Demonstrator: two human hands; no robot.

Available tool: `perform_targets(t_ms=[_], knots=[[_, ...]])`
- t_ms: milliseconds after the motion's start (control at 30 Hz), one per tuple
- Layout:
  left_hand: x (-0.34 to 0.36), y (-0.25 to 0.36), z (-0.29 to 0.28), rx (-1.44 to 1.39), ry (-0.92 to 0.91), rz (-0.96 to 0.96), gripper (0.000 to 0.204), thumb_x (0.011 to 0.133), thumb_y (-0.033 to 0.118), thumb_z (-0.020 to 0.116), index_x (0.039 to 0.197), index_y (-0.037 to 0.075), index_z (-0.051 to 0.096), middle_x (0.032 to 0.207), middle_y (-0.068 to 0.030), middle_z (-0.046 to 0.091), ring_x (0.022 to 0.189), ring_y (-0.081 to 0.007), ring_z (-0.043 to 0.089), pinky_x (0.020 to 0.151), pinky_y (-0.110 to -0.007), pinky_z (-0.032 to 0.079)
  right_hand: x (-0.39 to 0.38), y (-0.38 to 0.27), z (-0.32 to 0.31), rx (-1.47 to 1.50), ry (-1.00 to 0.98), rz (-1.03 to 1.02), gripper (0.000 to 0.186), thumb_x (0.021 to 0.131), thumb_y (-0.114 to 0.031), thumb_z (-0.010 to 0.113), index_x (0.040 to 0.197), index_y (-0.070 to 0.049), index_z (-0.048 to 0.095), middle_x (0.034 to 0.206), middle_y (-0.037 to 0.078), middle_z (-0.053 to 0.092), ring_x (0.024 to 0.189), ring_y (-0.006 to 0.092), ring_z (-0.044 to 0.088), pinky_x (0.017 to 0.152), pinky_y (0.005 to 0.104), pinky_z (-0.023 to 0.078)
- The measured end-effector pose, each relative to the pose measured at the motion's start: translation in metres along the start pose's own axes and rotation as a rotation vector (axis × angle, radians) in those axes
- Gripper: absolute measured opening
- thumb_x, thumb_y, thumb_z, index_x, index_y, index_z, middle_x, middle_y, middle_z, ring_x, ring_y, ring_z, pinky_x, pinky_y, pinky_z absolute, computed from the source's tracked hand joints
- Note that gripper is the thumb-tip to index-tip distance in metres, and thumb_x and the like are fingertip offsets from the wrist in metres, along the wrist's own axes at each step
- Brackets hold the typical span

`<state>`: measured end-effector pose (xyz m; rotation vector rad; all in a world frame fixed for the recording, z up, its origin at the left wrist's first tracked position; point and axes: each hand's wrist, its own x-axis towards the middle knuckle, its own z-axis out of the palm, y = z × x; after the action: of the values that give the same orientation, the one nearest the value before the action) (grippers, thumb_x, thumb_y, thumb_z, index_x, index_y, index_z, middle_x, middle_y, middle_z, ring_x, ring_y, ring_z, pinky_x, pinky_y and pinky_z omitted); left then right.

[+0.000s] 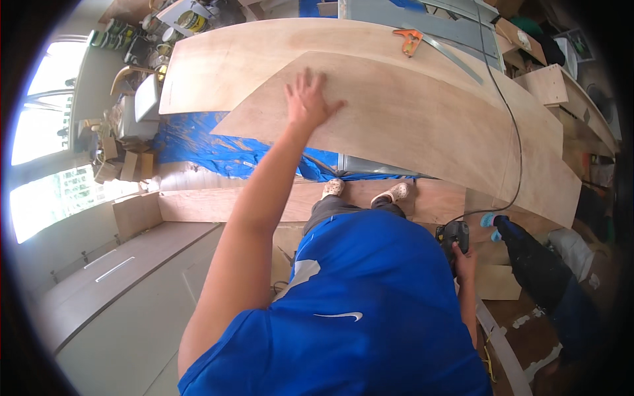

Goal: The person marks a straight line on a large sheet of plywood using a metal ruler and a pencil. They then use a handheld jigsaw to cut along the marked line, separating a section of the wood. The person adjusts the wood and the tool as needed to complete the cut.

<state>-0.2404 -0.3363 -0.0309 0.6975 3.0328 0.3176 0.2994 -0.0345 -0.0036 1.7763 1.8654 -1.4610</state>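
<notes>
My left hand [308, 102] lies with its fingers spread on a plywood panel [396, 115], near the panel's angled left end. This panel rests on top of a larger plywood sheet [224, 56] that shows beyond it and to its left. Down by my right side, my right hand [465, 259] is closed around a black corded power tool [454, 234]; its working end is too small to make out. The tool's black cord [517, 132] runs up across both panels. On the far sheet lies a combination square with an orange head [409, 42] and a steel blade.
Blue tarp [198, 142] shows under the panels. A long board [264, 201] lies by my feet. Another person's dark-clothed leg [535, 257] is close on the right. Cans and clutter [191, 21] stand at far left; a grey cabinet-like panel [132, 297] is at near left.
</notes>
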Motion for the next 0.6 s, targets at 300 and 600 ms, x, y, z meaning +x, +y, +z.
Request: perform_targets(t_ms=[300, 600], knots=[[0.000, -0.171, -0.015, 0.056, 0.207, -0.424, 0.083, 0.076, 0.073, 0.080, 0.109, -0.001, 0.065, 0.119, -0.0261, 0.066, 0.117, -0.0431, 0.059, 0.100, -0.051, 0.049, -0.010, -0.016, 0.032, 0.076, -0.054, -0.071, 0.029, 0.095, -0.024, 0.077, 0.112, -0.004, 0.067, 0.078, 0.001, 0.064, 0.053, 0.0103, 0.053, 0.048, 0.0282, 0.043], [-0.023, -0.160, -0.053, 0.068, -0.063, -0.453, 0.071, 0.085, 0.068, 0.073, 0.117, 0.005, 0.067, 0.122, -0.0204, 0.068, 0.119, -0.0392, 0.062, 0.098, -0.051, 0.049, 0.009, -0.014, 0.028, -0.129, -0.049, -0.185, 0.040, 0.089, -0.030, 0.081, 0.114, 0.001, 0.072, 0.091, 0.016, 0.076, 0.082, 0.0243, 0.072, 0.078, 0.0390, 0.055]])
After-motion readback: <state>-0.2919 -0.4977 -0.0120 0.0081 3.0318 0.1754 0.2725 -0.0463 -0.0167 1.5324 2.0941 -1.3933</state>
